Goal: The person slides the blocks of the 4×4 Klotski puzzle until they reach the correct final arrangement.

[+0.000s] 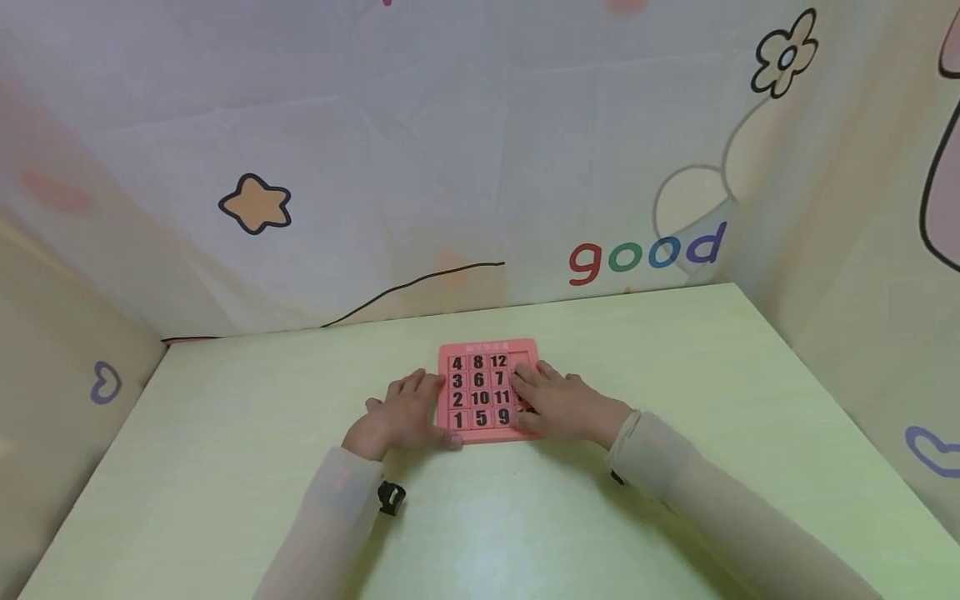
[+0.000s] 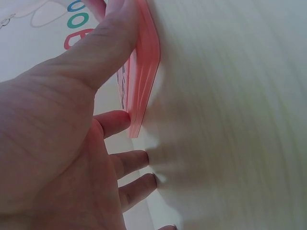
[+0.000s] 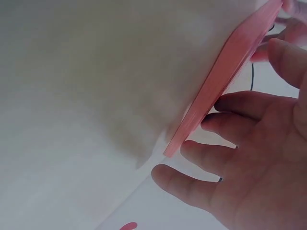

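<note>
A pink number sliding puzzle (image 1: 491, 436) lies flat on the table, with black numbers on its square tiles (image 1: 480, 398). Along its left side rests my left hand (image 1: 405, 417); the thumb is at the near left corner and the index fingertip touches the left edge. In the left wrist view, the other fingers (image 2: 136, 189) spread out beside the frame towards the table. My right hand (image 1: 562, 408) reaches over the right side with extended fingers, its fingertips on the right-hand tiles. Those fingers hide part of the right column; an empty slot (image 1: 517, 358) shows at its top.
The pale green table (image 1: 480, 525) extends around the puzzle. Behind it hangs a printed cloth (image 1: 420, 167) with a star and the word "good", and more cloth borders both sides. A black clip (image 1: 391, 497) sits at the left wrist.
</note>
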`<state>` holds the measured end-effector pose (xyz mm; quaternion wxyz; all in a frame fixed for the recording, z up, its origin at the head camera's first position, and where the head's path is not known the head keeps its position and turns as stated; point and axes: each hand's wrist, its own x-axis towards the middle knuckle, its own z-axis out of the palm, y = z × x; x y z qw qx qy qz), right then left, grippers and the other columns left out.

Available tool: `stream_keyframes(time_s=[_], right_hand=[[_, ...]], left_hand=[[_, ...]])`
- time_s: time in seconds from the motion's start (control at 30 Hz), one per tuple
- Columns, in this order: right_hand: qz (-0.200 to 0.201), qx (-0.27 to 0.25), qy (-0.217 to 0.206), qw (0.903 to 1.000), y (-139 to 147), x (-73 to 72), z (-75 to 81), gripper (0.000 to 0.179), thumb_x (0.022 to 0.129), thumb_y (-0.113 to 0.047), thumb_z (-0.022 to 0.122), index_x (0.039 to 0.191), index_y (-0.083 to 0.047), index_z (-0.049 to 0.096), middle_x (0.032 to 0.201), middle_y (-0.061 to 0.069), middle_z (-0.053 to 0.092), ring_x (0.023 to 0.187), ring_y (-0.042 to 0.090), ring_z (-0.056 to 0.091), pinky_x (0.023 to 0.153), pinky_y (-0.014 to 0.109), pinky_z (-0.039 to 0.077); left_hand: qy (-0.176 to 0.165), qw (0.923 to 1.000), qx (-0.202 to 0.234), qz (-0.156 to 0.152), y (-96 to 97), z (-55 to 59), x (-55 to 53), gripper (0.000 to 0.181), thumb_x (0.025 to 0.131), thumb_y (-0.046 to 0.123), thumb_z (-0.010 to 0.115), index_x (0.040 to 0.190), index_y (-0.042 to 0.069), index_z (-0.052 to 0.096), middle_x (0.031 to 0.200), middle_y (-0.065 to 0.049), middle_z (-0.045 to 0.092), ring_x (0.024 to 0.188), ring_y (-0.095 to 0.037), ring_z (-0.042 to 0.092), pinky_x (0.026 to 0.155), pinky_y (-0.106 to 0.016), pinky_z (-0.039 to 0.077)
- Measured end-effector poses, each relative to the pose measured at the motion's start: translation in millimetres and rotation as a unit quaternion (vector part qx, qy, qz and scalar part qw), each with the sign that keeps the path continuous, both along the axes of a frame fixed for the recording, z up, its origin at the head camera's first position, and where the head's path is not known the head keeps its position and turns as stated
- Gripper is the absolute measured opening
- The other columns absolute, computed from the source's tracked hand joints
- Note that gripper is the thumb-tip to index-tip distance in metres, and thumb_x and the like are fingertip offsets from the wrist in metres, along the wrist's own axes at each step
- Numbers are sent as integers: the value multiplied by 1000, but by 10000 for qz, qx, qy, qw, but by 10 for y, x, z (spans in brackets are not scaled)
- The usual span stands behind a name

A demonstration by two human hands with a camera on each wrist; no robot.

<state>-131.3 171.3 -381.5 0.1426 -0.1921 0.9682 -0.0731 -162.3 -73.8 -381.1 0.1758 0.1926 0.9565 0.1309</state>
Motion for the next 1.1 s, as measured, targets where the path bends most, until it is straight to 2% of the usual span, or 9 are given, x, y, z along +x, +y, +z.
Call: stream_keyframes(time_s=[0.1, 0.23, 0.47, 0.73, 0.97, 1.1], right_hand=[[34, -10, -27, 10000, 15, 59, -14, 72, 95, -52, 46, 150, -12, 25, 156, 6, 14, 140, 36, 9, 105, 61, 21], [74, 86, 38, 9999, -7, 59, -1, 70, 95, -52, 45, 150, -12, 26, 156, 5, 16, 140, 36, 10, 105, 60, 22], [148, 23, 95, 9998, -176, -87, 87, 68, 96, -50, 45, 149, -11, 29, 155, 9, 19, 140, 37, 11, 103, 61, 24], [-149, 314, -169, 9993, -352, -243, 81, 73, 93, -55, 46, 151, -14, 25, 156, 4, 16, 142, 31, 7, 107, 58, 19], [-212, 248, -226, 9992, -270, -250, 82, 72, 94, -55, 46, 150, -14, 28, 156, 5, 17, 141, 34, 8, 106, 61, 18], [-280, 275, -237, 9989, -164, -250, 134, 69, 95, -52, 47, 149, -12, 31, 155, 8, 19, 140, 38, 9, 104, 63, 18]], left_hand=[[-3, 10000, -3, 7, 3, -3, 3, 101, 71, 56, 75, 150, 18, 26, 155, -14, 16, 137, -40, 16, 94, -76, 14], [-8, 10000, -6, 8, -8, -6, 6, 101, 71, 56, 75, 150, 18, 25, 155, -15, 16, 137, -40, 16, 94, -77, 14], [-41, 10000, -39, -37, -16, -13, 4, 100, 72, 57, 74, 150, 17, 24, 155, -15, 15, 137, -41, 14, 94, -76, 14], [-56, 10000, -40, -36, -14, -46, -4, 101, 72, 59, 73, 150, 19, 24, 155, -14, 15, 137, -40, 14, 94, -76, 15], [-61, 9999, -76, -55, -20, -19, 12, 101, 72, 59, 73, 150, 17, 24, 155, -15, 15, 137, -41, 15, 94, -76, 15], [-5, 9999, -77, -91, -22, -26, -18, 101, 72, 60, 72, 150, 18, 24, 155, -14, 15, 137, -40, 15, 94, -76, 17]])
